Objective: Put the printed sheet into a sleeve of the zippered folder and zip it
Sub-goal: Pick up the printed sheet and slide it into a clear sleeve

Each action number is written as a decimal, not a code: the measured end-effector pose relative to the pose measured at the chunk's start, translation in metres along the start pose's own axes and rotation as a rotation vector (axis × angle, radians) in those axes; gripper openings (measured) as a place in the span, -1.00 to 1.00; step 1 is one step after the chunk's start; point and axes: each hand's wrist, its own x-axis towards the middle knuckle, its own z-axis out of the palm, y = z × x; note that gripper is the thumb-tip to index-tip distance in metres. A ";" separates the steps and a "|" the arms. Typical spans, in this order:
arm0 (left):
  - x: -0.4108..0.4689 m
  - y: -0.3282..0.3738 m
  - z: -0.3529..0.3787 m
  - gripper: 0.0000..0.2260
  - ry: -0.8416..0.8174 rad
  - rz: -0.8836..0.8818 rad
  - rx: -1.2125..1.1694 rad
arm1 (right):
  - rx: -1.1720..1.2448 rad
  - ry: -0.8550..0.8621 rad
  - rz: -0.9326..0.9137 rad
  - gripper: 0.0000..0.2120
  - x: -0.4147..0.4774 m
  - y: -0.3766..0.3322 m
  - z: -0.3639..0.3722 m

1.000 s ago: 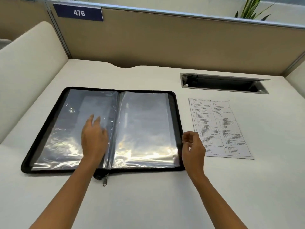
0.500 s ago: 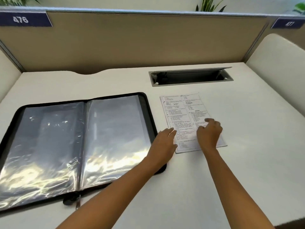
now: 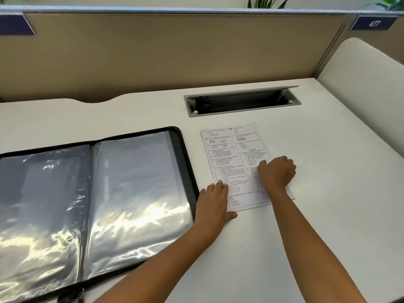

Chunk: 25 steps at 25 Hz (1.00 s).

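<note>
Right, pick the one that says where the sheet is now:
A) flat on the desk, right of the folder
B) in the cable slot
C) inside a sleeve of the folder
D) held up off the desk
A: the sheet lies flat on the desk, right of the open folder, with the left hand and right hand on it.

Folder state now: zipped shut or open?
Open. The zippered folder lies spread flat on the desk, its two clear sleeve pages side by side, facing up.
</note>
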 end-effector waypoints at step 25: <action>0.002 -0.004 -0.013 -0.26 -0.096 0.036 0.052 | 0.817 -0.718 0.032 -0.60 0.010 -0.013 -0.053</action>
